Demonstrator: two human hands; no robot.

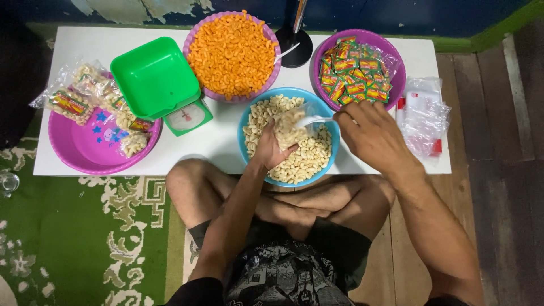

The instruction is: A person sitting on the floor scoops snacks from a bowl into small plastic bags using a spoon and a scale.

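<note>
- Two hands over the blue bowl (247,116), both at work above the low white table (215,144).
- Left hand (271,152) closed around the lower part of a small clear bag (290,127), fingers curled up the side, bag held upright over the bowl's middle.
- Bag see-through plastic, mouth open at the top, about filled with pale beige puffed snacks, same kind as the loose heap beneath.
- Right hand (371,136) pinching the handle of a white spoon (313,120), fingers bunched together, spoon end pointed into the bag's mouth.
- Blue bowl round, nearly full of the pale snacks, just in front of the crossed legs.
- Behind, a purple bowl of orange curls (232,54), heaped high, with a white handle stuck in at its right edge.
- Right of that, a purple bowl of sachets (354,71), small red, green and yellow packs, touching the blue bowl's rim.
- Left, a green kitchen scale (161,85) with a square tray and white dial.
- Far left, a pink basin (90,150) holding several filled, sealed bags.
- Right edge of the table, a stack of empty clear bags (424,116).
</note>
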